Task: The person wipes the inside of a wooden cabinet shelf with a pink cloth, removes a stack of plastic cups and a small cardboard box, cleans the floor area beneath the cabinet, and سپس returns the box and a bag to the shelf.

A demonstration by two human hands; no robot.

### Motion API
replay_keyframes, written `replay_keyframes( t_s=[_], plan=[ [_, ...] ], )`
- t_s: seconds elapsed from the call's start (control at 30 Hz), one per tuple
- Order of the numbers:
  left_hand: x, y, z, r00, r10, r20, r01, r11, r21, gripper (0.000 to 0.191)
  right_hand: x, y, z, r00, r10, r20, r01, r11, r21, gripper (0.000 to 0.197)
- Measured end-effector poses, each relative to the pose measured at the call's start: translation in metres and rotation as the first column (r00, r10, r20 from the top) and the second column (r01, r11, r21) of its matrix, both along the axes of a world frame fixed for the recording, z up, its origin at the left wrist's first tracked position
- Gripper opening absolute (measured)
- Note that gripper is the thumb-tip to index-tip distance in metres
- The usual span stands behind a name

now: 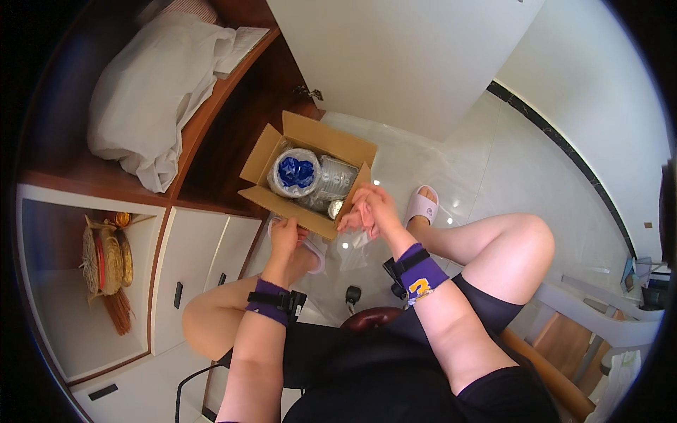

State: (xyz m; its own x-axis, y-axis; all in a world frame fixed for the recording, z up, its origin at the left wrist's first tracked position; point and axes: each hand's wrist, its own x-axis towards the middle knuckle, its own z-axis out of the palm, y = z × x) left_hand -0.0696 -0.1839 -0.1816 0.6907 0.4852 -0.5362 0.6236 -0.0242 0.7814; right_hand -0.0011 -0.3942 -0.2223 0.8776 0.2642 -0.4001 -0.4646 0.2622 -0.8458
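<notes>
An open cardboard box (304, 211) stands on the floor in front of me, its flaps spread outward. My left hand (286, 236) grips the edge of the flap nearest me. At the box's right corner, my right hand (382, 205) holds a crumpled pink cloth (362, 212) close against the right flap. Inside lie a round, plastic-wrapped white container (276, 178) with blue plastic (296, 172) in its middle, clear plastic containers (337, 176), and a can-like item with a silvery round end (335, 209).
An open cabinet (232, 113) is on the left, with a white cloth bag (153, 95) on its shelf. Its white door (391, 53) stands open beyond the box. Drawers (185, 264) and a cubby with ornaments (110, 259) line the left. A grey chair (597, 317) is at right.
</notes>
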Motion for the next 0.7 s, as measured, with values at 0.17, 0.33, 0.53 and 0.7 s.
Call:
replay_keyframes(
  t_s=[0.17, 0.33, 0.53, 0.7],
  plan=[
    [-0.014, -0.041, 0.028, 0.958, -0.267, 0.106, 0.117, 0.699, 0.706, 0.022, 0.026, 0.004, 0.002, 0.929, -0.31, 0.202, 0.331, 0.94, -0.078, 0.042],
    [0.004, -0.078, 0.012, 0.754, -0.629, 0.189, 0.22, 0.513, 0.83, 0.033, -0.004, 0.035, 0.001, 0.958, -0.24, 0.157, 0.242, 0.97, 0.007, 0.042],
    [0.018, -0.077, -0.008, 0.832, -0.555, 0.02, 0.345, 0.545, 0.764, 0.048, -0.039, 0.038, -0.004, 0.823, 0.019, 0.568, 0.182, 0.938, -0.296, 0.045],
    [0.025, -0.066, -0.017, 0.76, -0.63, -0.161, 0.479, 0.375, 0.794, 0.057, -0.001, 0.029, 0.001, 0.701, 0.125, 0.702, 0.202, 0.91, -0.363, 0.051]
  ],
)
